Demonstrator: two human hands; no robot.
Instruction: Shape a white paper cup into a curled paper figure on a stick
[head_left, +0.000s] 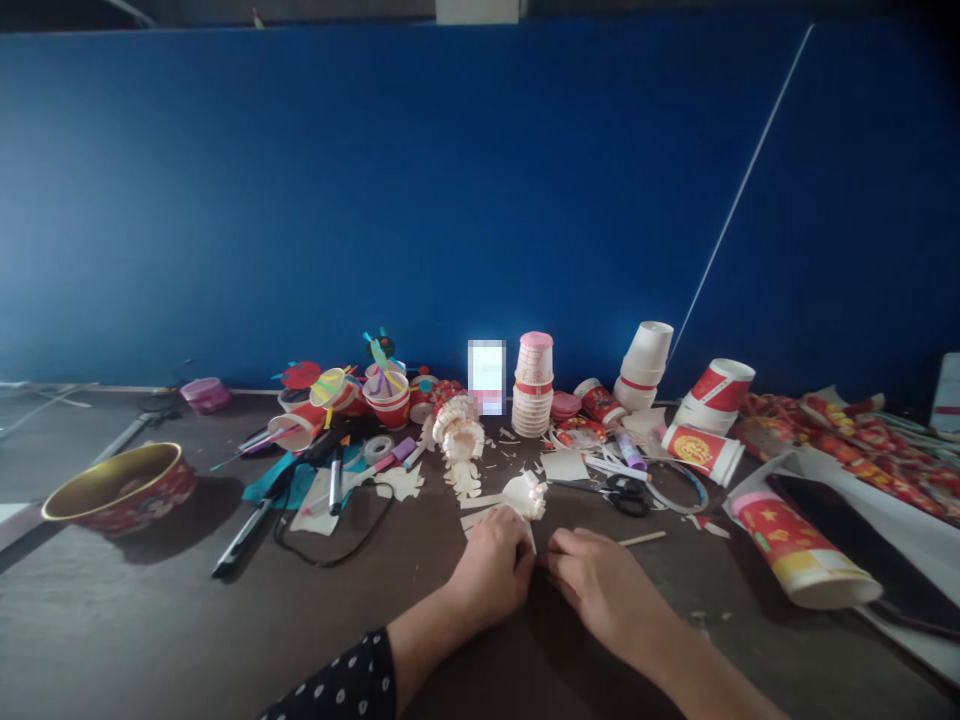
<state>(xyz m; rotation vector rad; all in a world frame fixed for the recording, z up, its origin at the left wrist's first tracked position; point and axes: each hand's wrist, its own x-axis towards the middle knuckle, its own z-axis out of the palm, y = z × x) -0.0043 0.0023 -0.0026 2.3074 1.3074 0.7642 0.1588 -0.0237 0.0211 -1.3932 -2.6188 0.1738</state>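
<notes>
My left hand (pixel 491 565) rests on the dark table (pixel 135 620) with its fingers curled, pinching the lower end of a small white cut-paper piece (pixel 525 495) with a frilled top. My right hand (pixel 596 585) lies right beside it, fingers bent and meeting the left hand at the same paper piece. White paper scraps (pixel 401 483) lie scattered just beyond my hands. A thin wooden stick (pixel 642 539) lies to the right of my right hand.
A gold-lined red bowl (pixel 120 488) stands at the left. Pens, tape and decorated cups (pixel 386 398) crowd the back. Stacked paper cups (pixel 533 395), black scissors (pixel 626 493), a glue stick (pixel 630 450) and a cup sleeve (pixel 802 550) lie to the right, before a blue wall.
</notes>
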